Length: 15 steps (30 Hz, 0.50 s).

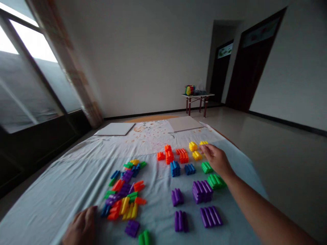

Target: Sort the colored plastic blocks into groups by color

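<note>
Grips I cannot tell: right hand [216,159] at the yellow blocks [197,156], near the cloth [155,207]'s right edge; left hand [81,226] beside the pile [124,189], cloth reaching wide leftward.

And my right hand [217,160] is out at the yellow blocks [197,156], fingertips [203,149] by the rightmost; green blocks [216,181] sit nearer me, my left hand [80,227] down on the cloth [158,194] beside the mixed pile [124,189].

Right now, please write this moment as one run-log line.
left hand: beside mixed-colour ribbed blocks | right hand: at yellow ribbed block, grip unclear | purple ribbed stack: on tablecloth
</note>
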Tool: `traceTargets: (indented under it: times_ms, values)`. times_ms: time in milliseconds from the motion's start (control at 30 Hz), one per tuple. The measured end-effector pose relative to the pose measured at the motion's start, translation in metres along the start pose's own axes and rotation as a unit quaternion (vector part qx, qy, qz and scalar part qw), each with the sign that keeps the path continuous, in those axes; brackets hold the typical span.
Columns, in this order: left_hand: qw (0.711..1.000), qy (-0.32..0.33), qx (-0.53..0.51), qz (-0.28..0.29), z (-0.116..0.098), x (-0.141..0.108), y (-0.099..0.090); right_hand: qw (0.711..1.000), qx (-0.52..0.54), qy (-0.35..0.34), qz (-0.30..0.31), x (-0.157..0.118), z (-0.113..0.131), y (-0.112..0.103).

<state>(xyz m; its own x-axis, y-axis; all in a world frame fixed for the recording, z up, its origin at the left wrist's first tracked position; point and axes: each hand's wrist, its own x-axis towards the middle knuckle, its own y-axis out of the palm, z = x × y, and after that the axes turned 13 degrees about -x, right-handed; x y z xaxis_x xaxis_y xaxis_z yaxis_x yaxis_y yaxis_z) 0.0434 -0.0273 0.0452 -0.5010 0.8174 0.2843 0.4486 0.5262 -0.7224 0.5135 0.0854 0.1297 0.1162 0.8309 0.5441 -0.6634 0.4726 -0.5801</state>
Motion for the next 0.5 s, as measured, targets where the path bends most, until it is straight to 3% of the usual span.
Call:
traceTargets:
  times_ms: [133,233,333,500]
  values:
    - [1.0,-0.014,-0.009,0.002,-0.006,-0.007,-0.005,0.988,0.102,-0.079,0.084,-0.043,0.076,0.01]
    - [1.0,-0.012,-0.008,-0.001,-0.015,-0.01,-0.004,0.976,0.128,-0.111,0.136,-0.074,0.119,0.022]
    - [1.0,-0.005,-0.009,0.0,-0.02,-0.013,-0.003,0.963,0.128,-0.131,0.199,-0.097,0.145,0.036]
    - [1.0,0.0,-0.004,0.011,-0.02,-0.016,-0.002,0.947,0.12,-0.134,0.266,-0.129,0.162,0.068]
